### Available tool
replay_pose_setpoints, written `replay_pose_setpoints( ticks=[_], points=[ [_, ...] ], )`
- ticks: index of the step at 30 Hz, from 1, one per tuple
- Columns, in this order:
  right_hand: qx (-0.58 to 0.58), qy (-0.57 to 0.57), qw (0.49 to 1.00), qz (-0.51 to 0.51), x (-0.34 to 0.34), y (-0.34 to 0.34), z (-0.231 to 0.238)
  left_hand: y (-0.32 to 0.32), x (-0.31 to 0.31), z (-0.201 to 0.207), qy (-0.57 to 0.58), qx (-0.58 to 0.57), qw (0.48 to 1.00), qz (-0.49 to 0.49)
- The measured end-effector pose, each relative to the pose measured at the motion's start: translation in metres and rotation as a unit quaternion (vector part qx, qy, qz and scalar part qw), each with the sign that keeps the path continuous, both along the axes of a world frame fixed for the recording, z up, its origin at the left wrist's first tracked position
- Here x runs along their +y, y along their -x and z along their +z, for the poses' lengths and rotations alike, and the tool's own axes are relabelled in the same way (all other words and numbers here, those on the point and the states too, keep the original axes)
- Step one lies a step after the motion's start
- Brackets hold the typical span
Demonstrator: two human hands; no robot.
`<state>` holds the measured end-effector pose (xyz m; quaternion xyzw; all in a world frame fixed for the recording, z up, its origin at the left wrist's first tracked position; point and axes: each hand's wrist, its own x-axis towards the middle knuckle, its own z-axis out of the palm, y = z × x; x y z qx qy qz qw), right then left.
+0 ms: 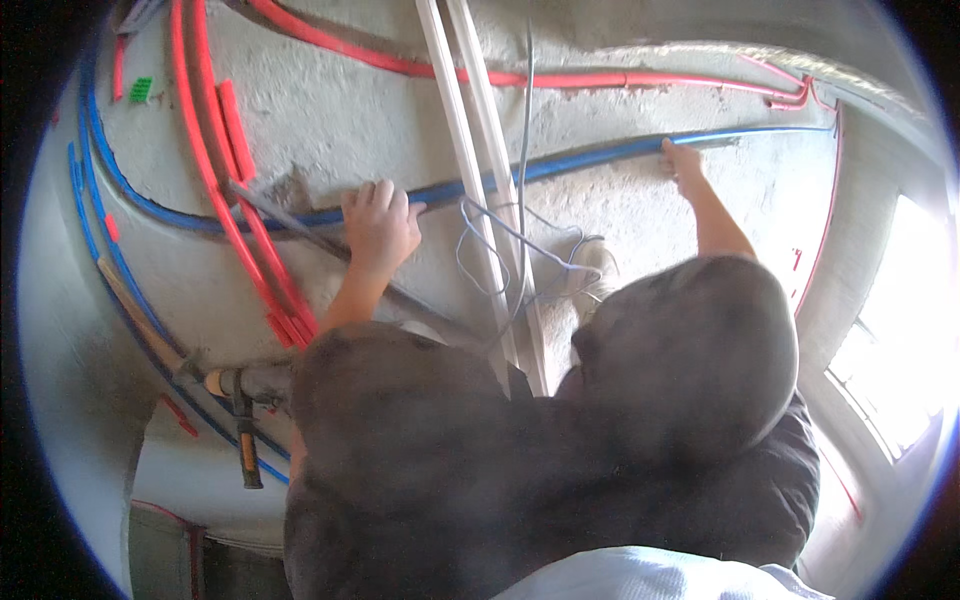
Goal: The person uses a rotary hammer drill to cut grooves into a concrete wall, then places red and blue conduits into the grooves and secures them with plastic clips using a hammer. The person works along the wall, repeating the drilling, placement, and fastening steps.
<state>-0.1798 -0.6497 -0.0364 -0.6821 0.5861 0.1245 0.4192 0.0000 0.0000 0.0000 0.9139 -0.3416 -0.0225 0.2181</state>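
Note:
A long blue conduit pipe (590, 158) runs across the concrete floor in front of me. My left hand (380, 226) is closed over its left half, fingers curled around it and thumb on the right side. Farther right, my right hand (684, 166) grips the same pipe between thumb and fingers, close to where it stretches toward the right wall. Between my hands, two white straight strips (455, 110) and a grey cable (525, 120) cross the pipe. Loops of thin grey wire (480, 262) lie by my shoe (600, 262).
Red conduit pipes (250, 235) run along the left, and another red pipe (560, 78) crosses farther off. A power drill (250, 385) lies at lower left beside more blue pipes (100, 215). At right is a bright window opening (900, 320). My bent knees fill the lower middle.

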Motion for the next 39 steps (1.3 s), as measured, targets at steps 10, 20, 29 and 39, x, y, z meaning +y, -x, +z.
replay_pose_setpoints(
  ticks=[10,20,29,39],
  points=[
    [-0.071,-0.088,0.992,-0.055,0.033,-0.038,0.048,-0.023,-0.005,0.007,-0.03,-0.006,0.999,-0.046],
    [-0.076,-0.031,0.993,-0.083,0.048,-0.028,0.051,-0.022,-0.008,0.014,-0.049,0.028,0.998,-0.034],
    [-0.048,-0.123,0.991,0.006,0.056,-0.03,0.085,0.022,0.017,0.106,-0.1,0.149,0.957,0.226],
    [0.202,-0.126,0.84,0.488,0.056,0.029,0.261,0.075,0.35,0.185,-0.586,0.376,0.594,0.404]
  ],
)
